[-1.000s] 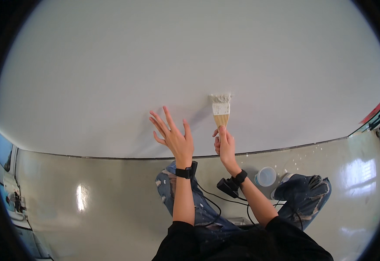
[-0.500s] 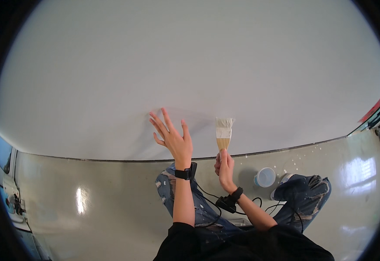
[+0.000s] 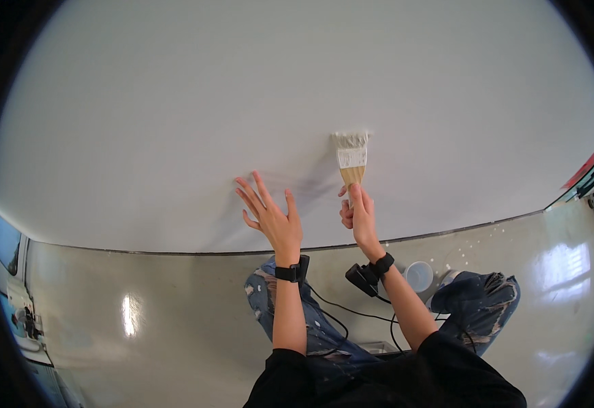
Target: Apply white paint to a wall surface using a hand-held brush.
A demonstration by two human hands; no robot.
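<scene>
A person's right hand (image 3: 359, 216) gripped the wooden handle of a flat paintbrush (image 3: 351, 160), fingers wrapped tight around it, its pale bristles pressed against a white wall (image 3: 174, 122). The left hand (image 3: 271, 216) was spread flat on the wall just beside the brush, fingers splayed and holding nothing. Black wrist straps (image 3: 290, 273) circled both wrists, cables trailing down. Paint-spattered jeans (image 3: 477, 306) and a small white cup (image 3: 419, 275) rested on the glossy floor (image 3: 140, 319) below.

White rectangular label (image 3: 352, 158) on paintbrush (image 3: 351, 160) ferrule, below bristles, against white wall (image 3: 242, 102).
</scene>
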